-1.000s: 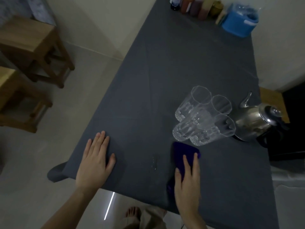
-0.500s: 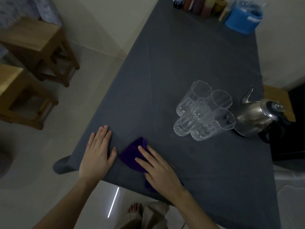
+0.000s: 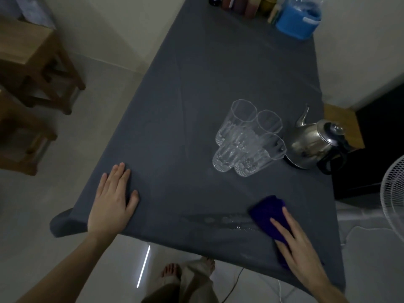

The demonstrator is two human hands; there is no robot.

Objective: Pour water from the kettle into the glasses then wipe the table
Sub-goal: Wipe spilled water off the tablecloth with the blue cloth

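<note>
The left hand point(image 3: 111, 206) lies flat with fingers spread, close to the near left corner of the table point(image 3: 218, 68), holding nothing. The right hand point(image 3: 299, 243) presses flat on a purple cloth point(image 3: 267, 209) close to the near edge. A wet streak point(image 3: 218, 220) runs between the two hands, touching the cloth. Past both hands the dark tabletop is bare and wide. Four clear glasses point(image 3: 247, 136) stand bunched together beyond the right hand, and I cannot tell what is in them. A shiny kettle point(image 3: 314, 143) sits just right of them.

head-worn view, steeply down, table point(image 3: 218, 68) close
</note>
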